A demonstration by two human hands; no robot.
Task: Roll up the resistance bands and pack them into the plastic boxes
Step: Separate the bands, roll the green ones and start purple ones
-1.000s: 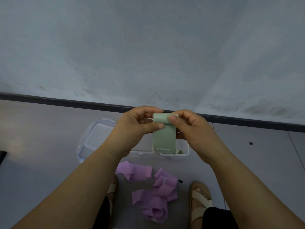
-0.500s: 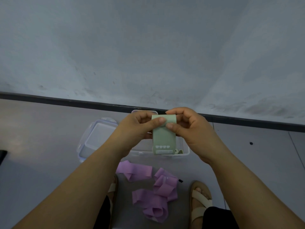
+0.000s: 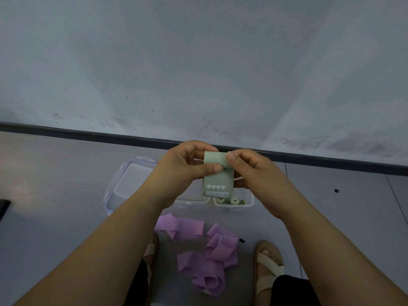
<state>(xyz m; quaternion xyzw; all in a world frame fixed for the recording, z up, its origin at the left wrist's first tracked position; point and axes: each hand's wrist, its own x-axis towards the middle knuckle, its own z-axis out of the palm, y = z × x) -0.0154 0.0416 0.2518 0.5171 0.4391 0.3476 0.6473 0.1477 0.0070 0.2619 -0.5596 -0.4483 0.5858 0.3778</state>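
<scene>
Held at centre frame, just above the boxes: green resistance band (image 3: 217, 173), top wound into a roll, tail with white heart marks hanging loose below. Pinched from both sides: left hand (image 3: 183, 171) with thumb laid across the front under the roll and fingers curled behind, right hand (image 3: 254, 173) with thumb and forefinger closed on the roll's right end. Likely to spring open on any slackening of that pinch, judging by the stretchy look of the material. Likely too to wind crooked and cone out sideways under uneven pressure from the two hands, ending up too wide for its slot. Could also unroll once dropped in without neighbours tight against it. Just below the hands, right of centre: small clear plastic box (image 3: 249, 204), holding at least two rolled green bands (image 3: 235, 200) side by side, anything further hidden behind the hanging tail. Just left of it: another clear box (image 3: 192, 203), mostly hidden by the left forearm, contents not discernible. Left of centre: clear lid or lidded box with blue clips (image 3: 130, 184), cannot tell which. At bottom centre, on the grey floor (image 3: 66, 173): loose purple bands (image 3: 207, 257), unrolled, not yet packed.
</scene>
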